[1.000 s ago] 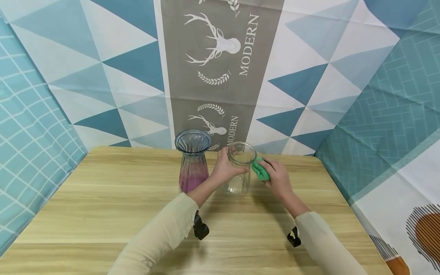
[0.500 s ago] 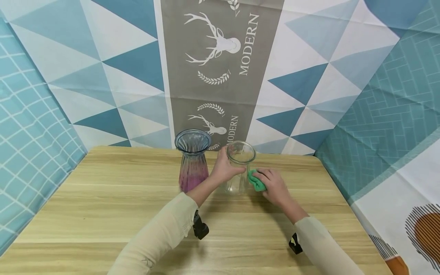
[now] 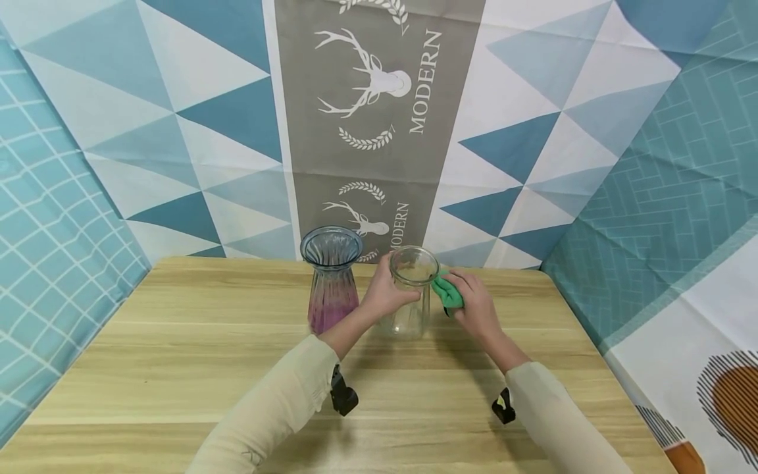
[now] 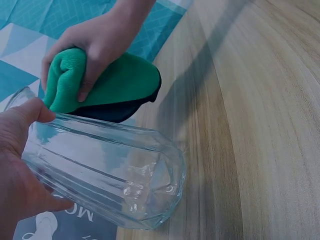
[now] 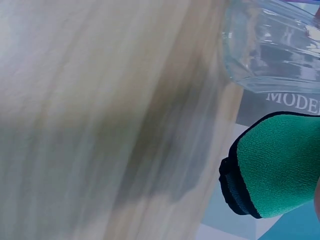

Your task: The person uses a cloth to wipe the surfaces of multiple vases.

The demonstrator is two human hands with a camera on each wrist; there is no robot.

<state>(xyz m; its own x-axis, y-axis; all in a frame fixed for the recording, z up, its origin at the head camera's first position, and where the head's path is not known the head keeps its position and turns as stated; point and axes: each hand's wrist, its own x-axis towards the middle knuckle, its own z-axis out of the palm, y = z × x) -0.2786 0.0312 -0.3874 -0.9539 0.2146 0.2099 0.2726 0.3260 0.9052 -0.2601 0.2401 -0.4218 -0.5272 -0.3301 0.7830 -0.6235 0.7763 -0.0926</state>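
Note:
A clear glass vase [image 3: 408, 319] with faceted sides stands upright on the wooden table. My left hand [image 3: 386, 291] grips it near the top, thumb on the near side and fingers round the far side. In my right hand [image 3: 476, 306] is a folded green cloth [image 3: 448, 292] with a dark edging, held against the vase's right side just under the rim. The left wrist view shows the cloth [image 4: 122, 82] bunched between thumb and fingers, touching the glass. Only a sliver of the right hand shows in the right wrist view, beside the cloth [image 5: 280, 162].
A second glass vase [image 3: 333, 283], blue-grey at its flared top and purple below, stands just left of my left hand. The table [image 3: 195, 368] ends at a patterned cloth backdrop [image 3: 379, 158] close behind both vases. Patterned hangings also line both sides.
The right hand slid the cloth down the vase's side half a second ago and has now brought it back up near the rim. The left hand keeps its hold; the head view tilted slightly.

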